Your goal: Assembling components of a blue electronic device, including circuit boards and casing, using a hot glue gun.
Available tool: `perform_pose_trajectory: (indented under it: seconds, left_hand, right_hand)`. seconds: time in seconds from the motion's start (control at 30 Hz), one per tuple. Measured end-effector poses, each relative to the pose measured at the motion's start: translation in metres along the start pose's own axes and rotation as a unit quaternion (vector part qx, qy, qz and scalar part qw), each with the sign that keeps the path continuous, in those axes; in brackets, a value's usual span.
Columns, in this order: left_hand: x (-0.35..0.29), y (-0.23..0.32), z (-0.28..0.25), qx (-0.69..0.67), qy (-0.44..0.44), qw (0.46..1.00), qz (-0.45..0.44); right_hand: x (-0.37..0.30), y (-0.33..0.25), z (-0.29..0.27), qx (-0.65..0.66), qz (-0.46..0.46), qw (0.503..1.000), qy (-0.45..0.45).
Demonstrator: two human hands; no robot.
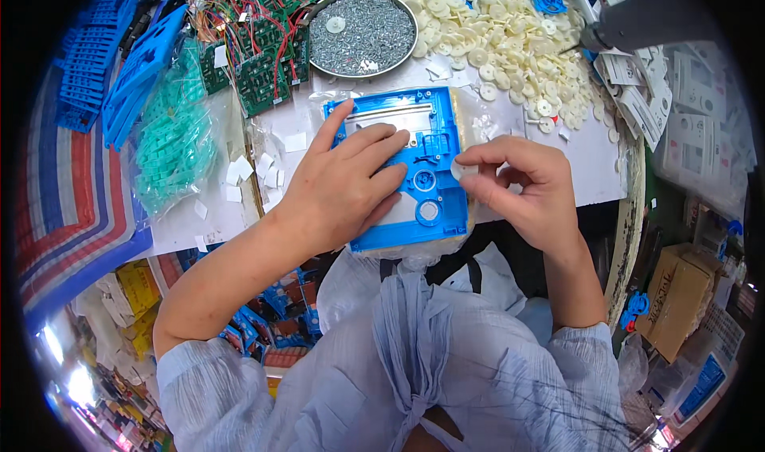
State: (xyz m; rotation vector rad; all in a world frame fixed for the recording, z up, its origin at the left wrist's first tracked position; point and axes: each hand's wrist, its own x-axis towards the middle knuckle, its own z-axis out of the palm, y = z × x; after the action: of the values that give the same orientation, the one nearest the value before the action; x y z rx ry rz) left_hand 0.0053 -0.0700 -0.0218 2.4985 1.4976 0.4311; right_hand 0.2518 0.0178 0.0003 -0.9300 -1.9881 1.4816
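Note:
A blue plastic casing (444,221) lies in front of me at the table's near edge, its inside facing up, on a pad wrapped in clear plastic. My left hand (339,181) rests over the casing's left half with its fingers stretched out and spread, hiding part of the inside. At the casing's right edge, my right hand (526,185) pinches a small whitish plastic disc (457,170) between thumb and forefinger. It looks like one of the wheels piled at the back, but the fingers partly cover it. Round seats and a silvery strip show inside the casing.
A round metal tray (362,33) of small screws stands at the back. Right of it spreads a heap of cream plastic wheels (478,21). Green circuit boards (267,61) with wires, a bag of turquoise parts (171,157) and blue casings (147,69) lie left. A dark arm-like object (653,23) juts in upper right.

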Motion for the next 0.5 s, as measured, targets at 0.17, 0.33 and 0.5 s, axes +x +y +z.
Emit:
perform_pose_trajectory:
  seconds: [0.17,0.33,0.5]
  left_hand:
    - [-0.004,0.002,-0.005,-0.011,0.005,1.0,-0.013]
    - [-0.011,0.023,-0.013,-0.166,0.121,0.977,-0.066]
    - [-0.02,0.045,-0.001,-0.542,-0.01,0.809,-0.229]
  right_hand:
    - [-0.005,0.001,0.008,0.0,0.029,1.0,-0.008]
    - [-0.013,0.001,0.02,-0.005,-0.058,0.998,-0.018]
    - [-0.018,-0.004,0.037,-0.034,-0.126,0.991,-0.014]
